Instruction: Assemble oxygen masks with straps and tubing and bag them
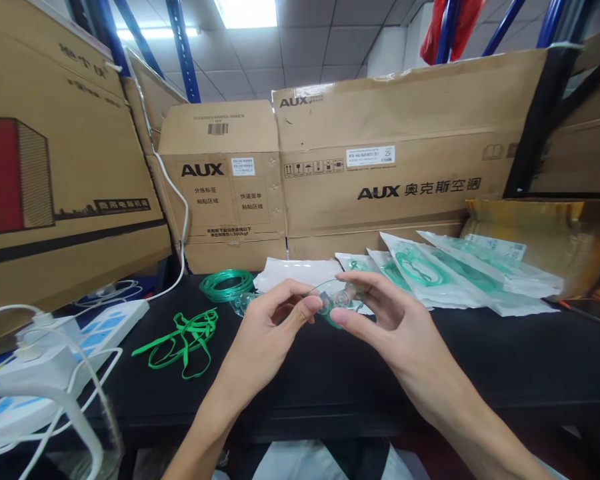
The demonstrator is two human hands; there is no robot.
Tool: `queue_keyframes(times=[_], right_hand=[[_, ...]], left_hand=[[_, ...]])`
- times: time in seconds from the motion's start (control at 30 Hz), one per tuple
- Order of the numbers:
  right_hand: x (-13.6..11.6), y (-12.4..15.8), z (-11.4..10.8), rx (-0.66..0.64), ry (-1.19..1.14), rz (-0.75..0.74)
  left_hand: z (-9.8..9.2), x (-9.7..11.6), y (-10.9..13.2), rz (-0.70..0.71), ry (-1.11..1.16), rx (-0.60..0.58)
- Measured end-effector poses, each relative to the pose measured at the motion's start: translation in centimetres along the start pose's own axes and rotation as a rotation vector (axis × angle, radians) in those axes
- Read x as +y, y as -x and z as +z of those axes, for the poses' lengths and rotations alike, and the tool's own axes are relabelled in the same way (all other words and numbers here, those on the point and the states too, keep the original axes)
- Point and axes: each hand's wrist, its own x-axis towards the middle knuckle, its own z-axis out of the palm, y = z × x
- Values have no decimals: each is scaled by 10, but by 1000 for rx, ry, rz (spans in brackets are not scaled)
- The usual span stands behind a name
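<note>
Over the black table, both my hands pinch a clear, green-tinted plastic mask (339, 293), which my fingers largely cover. My left hand (276, 312) has its thumb and index finger closed on the near left part, by a small greyish piece. My right hand (387, 312) grips the other side, thumb below and fingers above. A thin strand arches between the fingertips. Behind my left hand lies another clear plastic part (241, 304), partly hidden. Left of it are a coil of green tubing (226, 285) and a loose, tangled green elastic strap (185, 339).
Several clear packets (420, 267) with green contents lie at the back right. A white sheet or bag (300, 272) lies behind my hands. At left is a white power strip (97, 337) with cables. Cardboard boxes (405, 153) line the table's back.
</note>
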Motion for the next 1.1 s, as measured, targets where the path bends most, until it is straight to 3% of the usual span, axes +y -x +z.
queue_keyframes(times=[0.2, 0.4, 0.8, 1.1], right_hand=[[-8, -1, -6, -136, -228, 172], [-14, 1, -4, -181, -196, 201], [-8, 5, 3, 34, 82, 6], [-9, 3, -6, -56, 94, -1]], left_hand=[[-5, 4, 1, -14, 61, 18], [-11, 5, 2, -14, 58, -43], [-9, 7, 3, 64, -64, -31], [-7, 9, 5, 25, -87, -51]])
